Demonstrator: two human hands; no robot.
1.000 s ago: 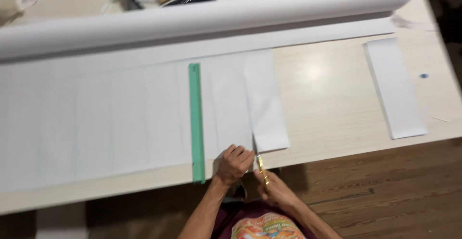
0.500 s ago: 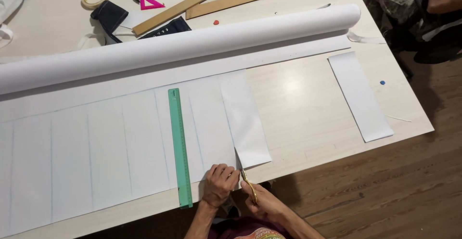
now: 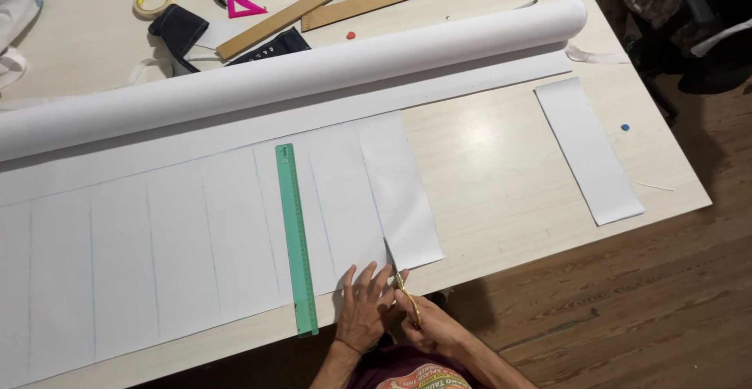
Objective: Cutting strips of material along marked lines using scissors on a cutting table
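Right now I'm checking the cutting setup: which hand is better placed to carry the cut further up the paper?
Right hand: it holds the scissors at the paper edge; left hand lies flat.

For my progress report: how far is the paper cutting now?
Done: one cut strip lies apart at the table's right. In hand: the right hand holds scissors at the sheet's near edge, starting a cut along a ruled line; the left hand presses the paper. Left: several ruled strips remain uncut.
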